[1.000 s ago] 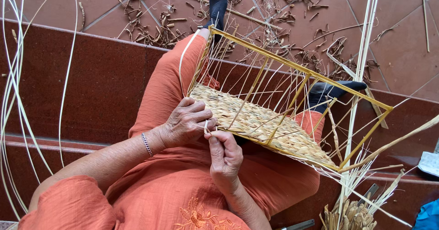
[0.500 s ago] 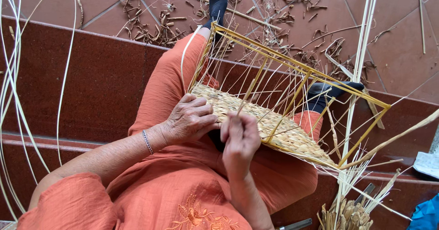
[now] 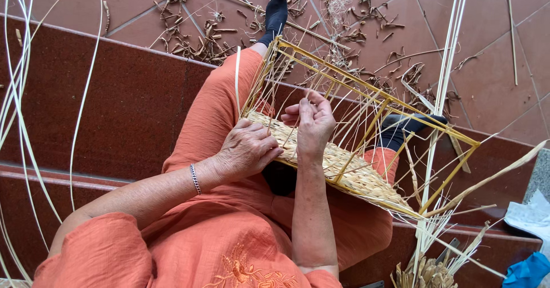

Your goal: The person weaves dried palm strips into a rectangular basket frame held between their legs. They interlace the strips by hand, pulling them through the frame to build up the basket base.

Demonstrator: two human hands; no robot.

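Observation:
A half-woven straw basket on a yellow stick frame (image 3: 366,96) rests on my lap, its woven base (image 3: 349,170) facing me. My left hand (image 3: 246,150) presses flat on the near left corner of the woven base and grips its edge. My right hand (image 3: 312,122) is raised over the base, fingers pinched on a thin pale straw strand (image 3: 293,128) between the upright stakes. I sit on a red step in orange clothes with black socks.
Long pale reed strips (image 3: 23,93) arc at the left. A bundle of reeds (image 3: 441,81) stands at the right beside the frame. Dry straw scraps (image 3: 206,41) litter the tiled floor below. A white cloth (image 3: 530,216) and a blue item (image 3: 524,271) lie at lower right.
My right hand has moved up from the near edge of the woven base to above it, pulling the strand along. My left hand stayed on the corner.

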